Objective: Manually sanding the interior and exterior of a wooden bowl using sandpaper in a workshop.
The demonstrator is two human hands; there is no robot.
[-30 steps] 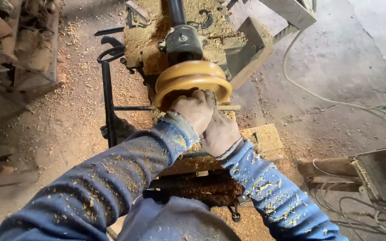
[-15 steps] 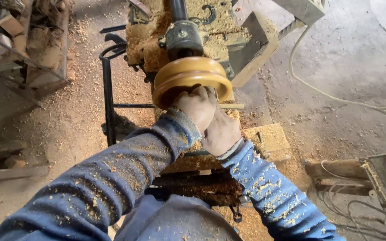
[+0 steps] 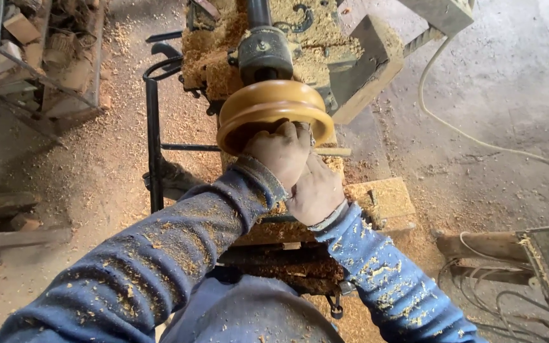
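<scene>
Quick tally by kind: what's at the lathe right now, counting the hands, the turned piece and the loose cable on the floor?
Hands: 2, left hand and right hand, both at the workpiece
Yellow turned wooden workpiece: 1
Pale cable on floor: 1
Total: 4

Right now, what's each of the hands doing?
Left hand: closed, pressed against the yellow wooden piece on the lathe.
Right hand: closed, tucked against the left; what it grips cannot be told.

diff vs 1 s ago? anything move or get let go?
Nothing visibly changed. Left hand and right hand stay pressed together at the near rim of the yellow wooden bowl on the lathe; nothing grabbed or released. Only the camera view drifted slightly.
</scene>
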